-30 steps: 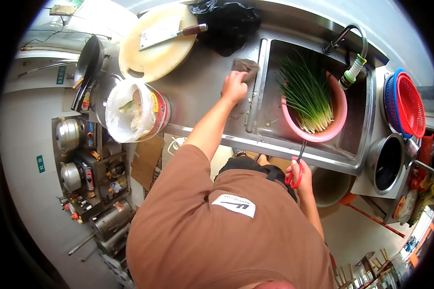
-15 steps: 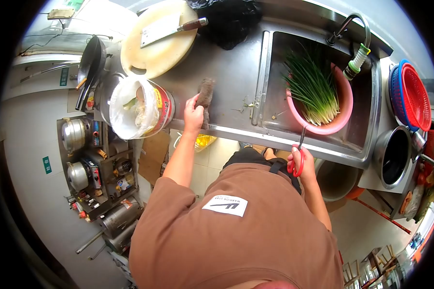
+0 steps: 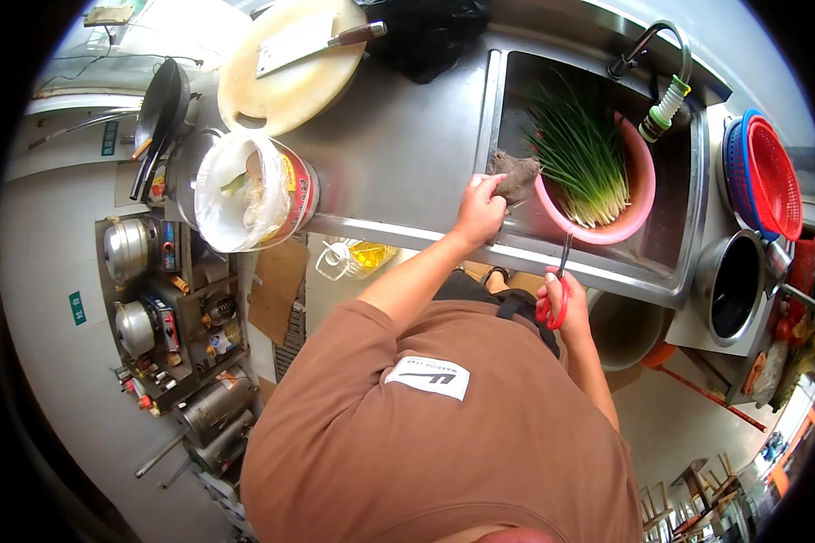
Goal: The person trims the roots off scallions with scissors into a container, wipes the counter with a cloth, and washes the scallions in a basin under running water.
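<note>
A grey-brown cleaning rag (image 3: 514,176) is bunched in my left hand (image 3: 482,211), over the sink's left edge and beside the pink basin. My right hand (image 3: 561,300) grips red-handled scissors (image 3: 552,308) at the counter's front edge, their dark blades pointing up towards the basin. Inside the sink (image 3: 527,77), the pink basin (image 3: 643,181) holds a bundle of green onions (image 3: 589,163), pale root ends towards me and green tops leaning to the back left.
A faucet (image 3: 666,109) hangs over the sink's back right. Left on the counter are a lined bucket (image 3: 244,195) with scraps and a round cutting board (image 3: 244,90) bearing a cleaver (image 3: 299,52). Colanders (image 3: 770,181) and a metal pot (image 3: 733,290) stand at right.
My left hand has carried the rag rightwards along the counter from near the bucket to the sink's left edge. My right hand with the scissors has barely moved.
</note>
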Motion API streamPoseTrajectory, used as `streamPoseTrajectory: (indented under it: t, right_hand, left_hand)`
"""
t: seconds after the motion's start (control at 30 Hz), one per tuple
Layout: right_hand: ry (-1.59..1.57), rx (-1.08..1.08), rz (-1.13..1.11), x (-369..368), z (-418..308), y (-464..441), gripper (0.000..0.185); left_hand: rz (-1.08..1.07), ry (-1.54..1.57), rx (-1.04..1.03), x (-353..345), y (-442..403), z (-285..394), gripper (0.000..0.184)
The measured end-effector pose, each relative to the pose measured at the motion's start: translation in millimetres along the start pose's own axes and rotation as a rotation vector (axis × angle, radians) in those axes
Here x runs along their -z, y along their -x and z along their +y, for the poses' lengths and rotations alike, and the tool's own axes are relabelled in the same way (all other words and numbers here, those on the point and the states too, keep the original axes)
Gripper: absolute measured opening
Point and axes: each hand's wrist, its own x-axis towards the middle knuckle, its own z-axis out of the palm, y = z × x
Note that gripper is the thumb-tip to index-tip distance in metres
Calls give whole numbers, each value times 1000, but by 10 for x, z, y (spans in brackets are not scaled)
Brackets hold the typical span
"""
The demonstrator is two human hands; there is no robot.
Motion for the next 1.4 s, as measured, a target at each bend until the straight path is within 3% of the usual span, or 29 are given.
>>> streamPoseTrajectory:
  t: [0.17,0.3,0.4,0.47,0.67,0.8,0.93,1.07,1.13,1.2,1.33,1.4]
  right_hand:
    - [-76,23,49,95,82,-6,37]
    - [-68,-3,58,140,115,8,36]
    - [-55,-45,44,159,143,10,36]
    - [-45,-80,29,164,140,26,36]
    - [25,-31,27,232,162,-33,35]
    - [2,27,81,285,50,-10,35]
    - [-34,29,103,241,15,-64,36]
    - [-62,2,30,58,2,-134,37]
    - [-4,10,-21,-103,-4,-191,37]
    - [14,5,-66,-273,-38,-226,39]
    - [121,18,-89,-558,-113,-313,40]
    - [341,160,-133,-651,-80,-433,43]
  left_hand:
    - [167,-78,-132,778,238,185,40]
    - [370,-298,11,1229,518,-508,42]
    - [437,-455,108,936,700,-751,42]
    - [346,-405,-30,461,750,-534,42]
    - [104,36,34,-783,676,-57,41]
    - [89,270,125,-580,368,180,41]
    - [205,631,125,307,155,393,41]
    - [350,-80,-178,1196,-92,331,42]
    - [240,-454,-237,1386,-217,-54,43]
    - [-65,-828,-56,1546,-158,-430,50]
    - [210,-687,-133,1835,347,-242,50]
    - [399,332,224,2057,651,-265,48]
